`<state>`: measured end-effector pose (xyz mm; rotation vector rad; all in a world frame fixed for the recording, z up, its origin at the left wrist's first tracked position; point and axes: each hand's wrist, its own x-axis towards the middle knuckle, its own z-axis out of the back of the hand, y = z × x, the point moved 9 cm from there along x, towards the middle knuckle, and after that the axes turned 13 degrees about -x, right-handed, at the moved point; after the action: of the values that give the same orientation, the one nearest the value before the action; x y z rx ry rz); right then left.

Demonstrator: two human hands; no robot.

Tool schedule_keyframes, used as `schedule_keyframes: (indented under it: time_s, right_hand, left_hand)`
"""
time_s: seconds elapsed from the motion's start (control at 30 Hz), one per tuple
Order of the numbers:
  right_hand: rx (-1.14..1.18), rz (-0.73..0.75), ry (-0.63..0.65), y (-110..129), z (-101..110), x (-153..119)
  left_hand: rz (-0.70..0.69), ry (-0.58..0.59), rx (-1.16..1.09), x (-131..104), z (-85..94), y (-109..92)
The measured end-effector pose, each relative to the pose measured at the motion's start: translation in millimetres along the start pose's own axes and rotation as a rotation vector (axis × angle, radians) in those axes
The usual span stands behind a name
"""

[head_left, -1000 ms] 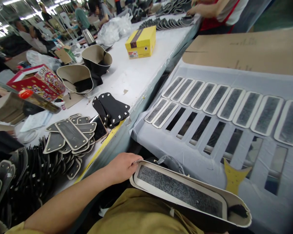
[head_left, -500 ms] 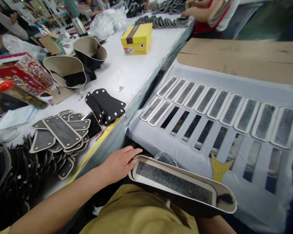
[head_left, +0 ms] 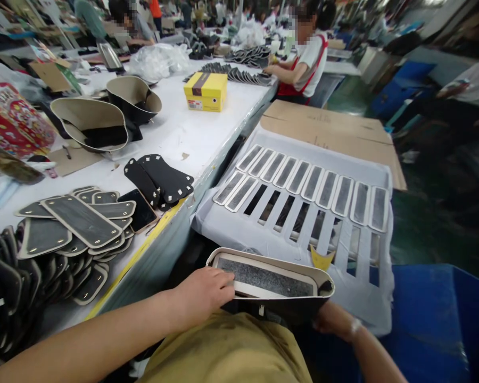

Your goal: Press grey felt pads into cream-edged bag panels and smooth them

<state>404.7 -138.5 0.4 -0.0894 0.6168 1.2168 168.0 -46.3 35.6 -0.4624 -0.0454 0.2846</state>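
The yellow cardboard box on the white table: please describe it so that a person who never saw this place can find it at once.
Start at the long white worktable on the left side of the view and follow it away from the person. The yellow cardboard box stands alone on its bare far part, before the fanned row of dark flat pieces. It is the only bright yellow thing there, with a dark brown band across its lid.
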Motion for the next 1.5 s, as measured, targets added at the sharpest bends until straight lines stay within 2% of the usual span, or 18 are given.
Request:
schedule_keyframes:
  time_s: [0.07,0.1,0.13,0.17,0.2,0.23,0.3,0.33,0.4,0.47,0.63,0.77,0.93,1.07,1.2,1.4,1.5]
  right_hand:
    - [0.151,-0.100,0.005,-28,21,8]
    - [0.204,-0.120,-0.042,-34,38,10]
    - [0.217,-0.087,-0.115,-29,58,11]
    - [0.176,-0.009,-0.224,-11,80,11]
    - [0.099,0.118,-0.275,20,93,11]
    - [0.017,0.312,-0.245,64,94,12]
    - [-0.220,0.638,-0.083,150,70,13]
    - [-0.380,0.703,-0.009,181,52,17]
    - [-0.672,0.701,0.105,217,20,30]
    - [-0.839,0.679,0.123,232,2,40]
    - [-0.970,0.714,-0.006,232,-5,36]
    - [-0.974,0.738,-0.126,230,0,27]
    - [-0.997,0.680,-0.190,225,-8,28]
    - [-0.992,0.613,-0.206,227,-17,34]
    - [-0.977,0.526,-0.223,232,-15,42]
    - [-0.986,0.692,-0.169,237,-12,31]
    - [-0.991,0.663,-0.175,236,-11,30]
  left_hand:
    - [-0.067,-0.028,0.050,-1,2.4,-8]
    - [-0.092,-0.049,0.072,-2,4.3,-11]
    - [-0.114,-0.077,0.095,-2,6.5,-13]
    - [-0.134,-0.110,0.119,-3,8.7,-16]
    - [-0.151,-0.150,0.144,-5,10.4,-19]
    - [-0.167,-0.192,0.171,-9,11.5,-22]
    - [-0.175,-0.270,0.222,-19,10.3,-26]
    - [-0.165,-0.301,0.241,-24,8.3,-28]
    - [-0.125,-0.342,0.256,-34,3.3,-28]
    - [-0.100,-0.374,0.239,-41,-0.4,-28]
    - [-0.107,-0.454,0.183,-50,0.4,-27]
    - [-0.075,-0.465,0.142,-51,1.5,-21]
    - [-0.099,-0.445,0.155,-49,2.1,-23]
    - [-0.093,-0.439,0.138,-48,1.5,-20]
    - [-0.086,-0.422,0.135,-46,-0.4,-18]
    - [-0.105,-0.376,0.161,-43,0.0,-22]
    - [-0.100,-0.380,0.169,-42,1.4,-22]
